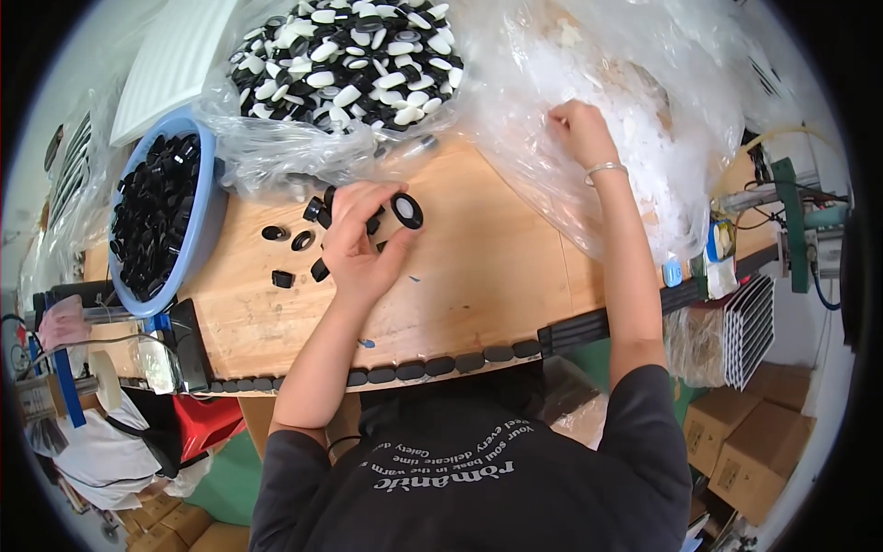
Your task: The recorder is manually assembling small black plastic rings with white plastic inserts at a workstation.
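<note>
Over the middle of the table, my left hand (359, 241) is closed on a black round cap (407, 211) with a white disc in its centre, held between thumb and fingertips. Several loose black caps (303, 241) lie on the wood around and partly under that hand. Farther right, my right hand (581, 133) is over a clear plastic bag (524, 138) of small white pieces (602, 110). Its fingers are drawn together, and whatever is between them, if anything, is too small to make out.
A blue basin (210, 198) full of black caps (156, 216) stands at the left. Behind the table's middle, a plastic bag (267, 152) holds a heap of black and white pieces (349, 69). Dark pads (405, 370) line the front edge. Cardboard boxes (759, 451) sit at lower right.
</note>
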Demonstrator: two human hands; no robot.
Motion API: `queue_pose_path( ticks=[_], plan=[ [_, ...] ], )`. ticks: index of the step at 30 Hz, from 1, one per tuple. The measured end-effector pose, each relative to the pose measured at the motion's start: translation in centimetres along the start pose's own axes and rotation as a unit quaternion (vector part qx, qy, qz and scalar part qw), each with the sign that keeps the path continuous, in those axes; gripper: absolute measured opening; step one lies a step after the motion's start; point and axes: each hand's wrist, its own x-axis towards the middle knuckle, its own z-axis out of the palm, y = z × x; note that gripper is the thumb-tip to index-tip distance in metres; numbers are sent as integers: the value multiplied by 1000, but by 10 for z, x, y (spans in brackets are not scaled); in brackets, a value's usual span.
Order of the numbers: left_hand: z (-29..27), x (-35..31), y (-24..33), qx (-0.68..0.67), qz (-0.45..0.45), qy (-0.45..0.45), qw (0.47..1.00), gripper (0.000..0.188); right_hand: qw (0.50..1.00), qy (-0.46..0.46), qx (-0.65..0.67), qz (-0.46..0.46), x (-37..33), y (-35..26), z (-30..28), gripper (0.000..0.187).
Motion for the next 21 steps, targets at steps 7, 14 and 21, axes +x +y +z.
queue_pose_path(
  ticks=[7,14,21],
  plan=[
    [-2,2,3,35,-5,-14,999,47,991,-111,-35,73,-8,4,13,9],
    [-1,2,7,141,-23,-25,989,42,907,4,394,148,-33,-123,-30,8],
    [5,1,7,147,8,-72,986,45,924,-27,381,16,-65,-183,1,7]
  ],
)
